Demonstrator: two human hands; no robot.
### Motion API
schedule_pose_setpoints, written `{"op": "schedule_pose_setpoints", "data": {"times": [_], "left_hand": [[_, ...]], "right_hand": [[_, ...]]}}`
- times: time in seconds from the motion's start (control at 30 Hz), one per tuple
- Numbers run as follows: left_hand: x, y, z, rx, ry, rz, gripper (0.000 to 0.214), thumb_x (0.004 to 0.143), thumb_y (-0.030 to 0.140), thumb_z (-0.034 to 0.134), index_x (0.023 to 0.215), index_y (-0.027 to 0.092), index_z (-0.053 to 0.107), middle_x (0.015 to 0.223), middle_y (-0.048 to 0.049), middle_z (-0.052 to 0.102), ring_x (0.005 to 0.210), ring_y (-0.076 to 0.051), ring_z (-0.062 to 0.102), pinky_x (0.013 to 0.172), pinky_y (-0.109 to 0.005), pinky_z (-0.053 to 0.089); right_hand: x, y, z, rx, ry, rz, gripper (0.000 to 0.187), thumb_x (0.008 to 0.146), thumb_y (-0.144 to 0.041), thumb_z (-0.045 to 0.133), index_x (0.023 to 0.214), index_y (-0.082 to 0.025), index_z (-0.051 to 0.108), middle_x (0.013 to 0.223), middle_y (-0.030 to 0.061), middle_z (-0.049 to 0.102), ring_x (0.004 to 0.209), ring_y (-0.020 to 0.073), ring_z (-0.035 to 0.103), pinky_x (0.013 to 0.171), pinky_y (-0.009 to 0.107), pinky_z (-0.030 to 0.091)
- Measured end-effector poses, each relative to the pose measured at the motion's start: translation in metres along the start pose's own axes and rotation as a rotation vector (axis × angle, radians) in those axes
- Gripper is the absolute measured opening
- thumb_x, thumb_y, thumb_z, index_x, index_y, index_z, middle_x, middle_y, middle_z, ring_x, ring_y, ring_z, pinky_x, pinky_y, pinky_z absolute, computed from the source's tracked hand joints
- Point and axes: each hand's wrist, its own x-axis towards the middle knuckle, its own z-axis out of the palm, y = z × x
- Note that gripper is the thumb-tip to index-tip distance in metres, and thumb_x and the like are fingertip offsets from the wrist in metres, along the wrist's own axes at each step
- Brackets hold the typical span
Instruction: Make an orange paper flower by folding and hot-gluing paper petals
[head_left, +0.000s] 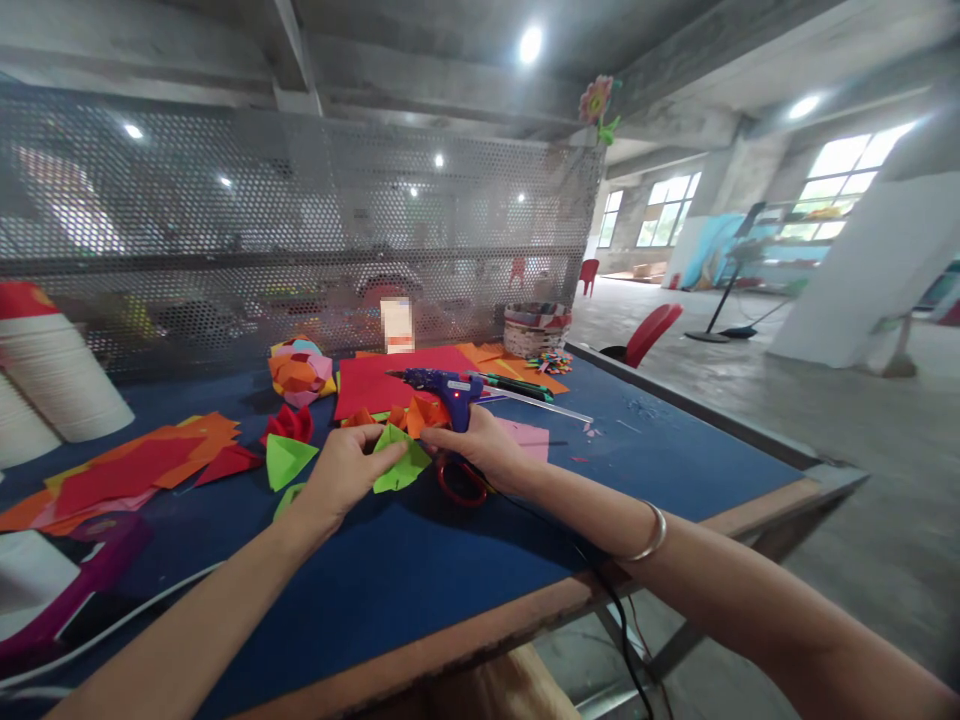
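My left hand (343, 474) pinches a folded green paper piece (401, 460) just above the blue table (420, 560). My right hand (480, 445) is closed round the grip of a blue glue gun (442, 385), whose nozzle points left over the paper. Orange folded pieces (420, 412) lie just beyond the green one. A red ring (461, 482), perhaps scissor handles, lies under my right wrist. The gun's black cord (615, 610) runs off the table's near edge.
Another green folded piece (286, 458), a red one (289, 424) and a multicoloured paper ball (300, 372) lie left of centre. Red and orange sheets (127, 470) spread at left, a red sheet (390, 380) behind. A perforated metal screen (300, 230) backs the table; a woven basket (536, 328) stands far right.
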Motion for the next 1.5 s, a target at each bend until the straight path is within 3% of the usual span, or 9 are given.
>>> {"op": "schedule_pose_setpoints", "data": {"times": [0.33,0.6,0.83,1.07,1.5], "left_hand": [[-0.002,0.006,0.004,0.071,-0.001,0.011,0.03,0.058,0.044,0.073,0.072,0.017,0.072,0.068,-0.0014,0.073,0.061,-0.019,0.063,0.058,-0.027,0.047],[-0.002,0.006,0.003,0.066,-0.084,0.048,0.031,0.056,0.04,0.075,0.077,0.017,0.072,0.075,-0.0041,0.075,0.067,-0.022,0.066,0.064,-0.029,0.047],[0.0,0.002,0.003,0.125,-0.034,0.035,0.033,0.059,0.046,0.072,0.074,0.016,0.072,0.068,-0.0039,0.073,0.059,-0.02,0.063,0.057,-0.028,0.044],[0.002,-0.001,0.002,0.133,-0.062,0.021,0.032,0.061,0.046,0.071,0.071,0.016,0.07,0.069,-0.0043,0.073,0.061,-0.02,0.063,0.058,-0.027,0.044],[0.0,0.004,0.003,0.074,-0.015,-0.01,0.022,0.054,0.038,0.071,0.062,0.017,0.07,0.06,-0.0012,0.068,0.055,-0.017,0.059,0.054,-0.026,0.043]], "right_hand": [[0.006,0.017,-0.002,-0.123,-0.049,-0.134,0.019,0.063,-0.019,0.07,0.078,-0.017,0.059,0.068,-0.0045,0.062,0.059,0.0097,0.055,0.057,0.021,0.046],[0.007,0.016,-0.003,-0.2,-0.007,-0.122,0.018,0.064,-0.021,0.069,0.078,-0.017,0.058,0.066,-0.004,0.061,0.057,0.0105,0.054,0.054,0.022,0.044],[0.007,0.018,-0.003,-0.207,-0.023,-0.13,0.019,0.064,-0.022,0.068,0.079,-0.017,0.058,0.069,-0.0036,0.062,0.06,0.011,0.054,0.056,0.023,0.045],[0.008,0.02,-0.003,-0.234,0.007,-0.112,0.023,0.063,-0.023,0.07,0.08,-0.018,0.056,0.069,-0.0027,0.062,0.06,0.0114,0.054,0.054,0.023,0.045],[0.007,0.019,-0.001,-0.177,-0.02,-0.113,0.022,0.062,-0.021,0.071,0.08,-0.017,0.058,0.069,-0.0033,0.062,0.06,0.0115,0.055,0.057,0.023,0.047]]}}
